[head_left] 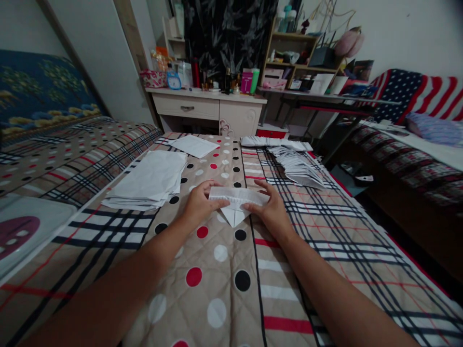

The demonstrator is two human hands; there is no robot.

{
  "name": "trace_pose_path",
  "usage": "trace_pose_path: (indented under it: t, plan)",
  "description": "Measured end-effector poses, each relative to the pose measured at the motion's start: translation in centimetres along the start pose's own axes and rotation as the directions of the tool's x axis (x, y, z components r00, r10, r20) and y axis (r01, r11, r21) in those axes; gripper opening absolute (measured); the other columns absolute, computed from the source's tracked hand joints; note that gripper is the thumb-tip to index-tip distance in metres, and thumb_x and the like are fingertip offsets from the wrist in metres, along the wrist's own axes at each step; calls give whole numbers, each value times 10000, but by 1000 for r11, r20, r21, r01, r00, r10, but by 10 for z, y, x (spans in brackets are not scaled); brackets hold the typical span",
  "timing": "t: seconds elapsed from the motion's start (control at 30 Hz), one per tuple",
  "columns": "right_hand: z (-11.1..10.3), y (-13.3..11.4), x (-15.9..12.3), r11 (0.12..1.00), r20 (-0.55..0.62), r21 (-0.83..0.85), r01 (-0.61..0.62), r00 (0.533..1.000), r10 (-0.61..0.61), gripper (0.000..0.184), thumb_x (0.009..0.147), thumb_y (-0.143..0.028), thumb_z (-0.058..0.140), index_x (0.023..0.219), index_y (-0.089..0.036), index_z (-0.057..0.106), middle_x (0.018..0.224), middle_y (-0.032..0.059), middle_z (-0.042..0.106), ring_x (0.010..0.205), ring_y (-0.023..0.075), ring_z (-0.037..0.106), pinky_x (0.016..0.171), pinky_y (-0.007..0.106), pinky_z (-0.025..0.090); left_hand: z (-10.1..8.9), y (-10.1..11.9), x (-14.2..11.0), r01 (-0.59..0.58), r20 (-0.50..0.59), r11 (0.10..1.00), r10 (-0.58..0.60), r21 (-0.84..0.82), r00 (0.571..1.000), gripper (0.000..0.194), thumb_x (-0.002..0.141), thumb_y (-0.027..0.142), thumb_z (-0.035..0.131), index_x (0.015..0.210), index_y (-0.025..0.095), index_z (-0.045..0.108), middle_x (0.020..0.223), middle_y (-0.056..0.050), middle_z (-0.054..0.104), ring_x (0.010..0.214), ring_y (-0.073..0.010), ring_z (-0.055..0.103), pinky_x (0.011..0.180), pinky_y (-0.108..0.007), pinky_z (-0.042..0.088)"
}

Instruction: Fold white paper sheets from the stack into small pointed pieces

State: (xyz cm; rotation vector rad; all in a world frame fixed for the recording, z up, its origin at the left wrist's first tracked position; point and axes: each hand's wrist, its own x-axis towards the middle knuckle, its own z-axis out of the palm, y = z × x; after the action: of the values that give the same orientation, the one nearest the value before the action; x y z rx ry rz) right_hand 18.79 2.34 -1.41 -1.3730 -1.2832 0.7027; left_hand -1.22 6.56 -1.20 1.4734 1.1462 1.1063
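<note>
Between my hands is a partly folded sheet of white paper (pixel 236 196), with a pointed end toward me and a straight band along the far side. My left hand (pixel 201 201) grips its left end, thumb on top and fingers behind. On the right end, my right hand (pixel 270 206) holds it in the same way, its thumb pressing near the middle and its index finger raised. A stack of white paper sheets (pixel 148 176) lies to the left. Beyond it rest a few flat sheets (pixel 194 145). Folded paper pieces (pixel 294 166) are fanned out at the right.
The patterned quilt (pixel 217 270) covers the bed under everything. Another row of folded white paper (pixel 275 142) lies at its far right edge. A white container with a purple mark (pixel 32 231) sits at the left. Behind stands a cream dresser (pixel 202 107) with bottles and boxes.
</note>
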Motion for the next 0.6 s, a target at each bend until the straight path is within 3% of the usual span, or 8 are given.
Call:
trace_pose_path:
  t: [0.1,0.2,0.37,0.6]
  plan:
    - [3,-7,-3,963,60,240,-123,992,112,525,536,-294,853,1021,-184,686,988,62,701,829,210,630,758,342,502,3,0,0,89,4,967,-90,-238,996,346,541,304,866,778,136,680,754,-36,715,640,-161,648,619,-266,509]
    - [6,-11,-6,914,76,362,-185,983,169,400,528,-293,862,874,-166,709,834,35,705,696,166,611,677,298,485,8,-1,-2,140,21,920,-142,-366,990,326,525,293,877,740,127,697,741,-47,726,626,-155,651,632,-267,526]
    - [10,-9,-6,884,36,420,-203,978,207,421,507,-272,877,878,-168,709,814,26,715,685,161,621,664,290,490,17,-2,-4,143,-79,906,-190,-399,979,388,505,274,890,816,125,711,785,-61,740,643,-168,670,621,-274,541]
    - [13,-3,-4,839,133,501,-213,977,168,403,542,-246,851,913,-179,707,922,50,754,813,207,682,788,349,530,17,2,-4,124,-156,856,-230,-501,961,404,507,254,880,845,117,705,851,-85,748,682,-195,694,655,-309,565]
